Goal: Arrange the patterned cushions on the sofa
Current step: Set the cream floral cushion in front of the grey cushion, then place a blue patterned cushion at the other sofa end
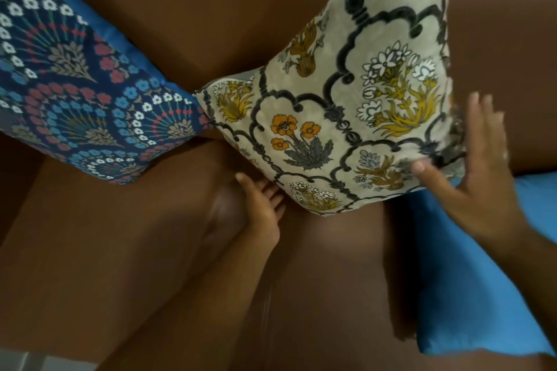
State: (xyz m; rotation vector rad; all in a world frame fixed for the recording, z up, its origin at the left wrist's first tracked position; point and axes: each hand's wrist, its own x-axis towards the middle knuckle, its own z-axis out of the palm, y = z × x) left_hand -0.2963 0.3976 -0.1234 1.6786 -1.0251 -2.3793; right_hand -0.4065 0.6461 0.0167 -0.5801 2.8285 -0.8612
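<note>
Both hands are at the cream floral cushion (pixel 346 105), which stands propped on a corner against the brown sofa (pixel 180 39) backrest in the centre and upper right of the frame. From where I watch, my left hand (pixel 262 205) sits at the cushion's lower left edge, fingers reaching in under it and touching the fabric; whether they pinch anything I cannot tell, since the tips are hidden beneath the edge. My right hand (pixel 470 178) is spread wide open, palm towards the cushion's lower right corner, thumb resting on the fabric and gripping nothing.

As for progress, I judge the job roughly midway. The dark blue patterned cushion (pixel 75 93) in the upper left of the frame already leans against the backrest, its right corner touching the cream one, and neither hand is on it. The cream cushion looks tilted and not yet settled square. A plain blue cushion (pixel 470 280) lies flat on the seat at lower right, partly under my right forearm; it seems untouched and may want placing afterwards, if it belongs to the arrangement at all.
</note>
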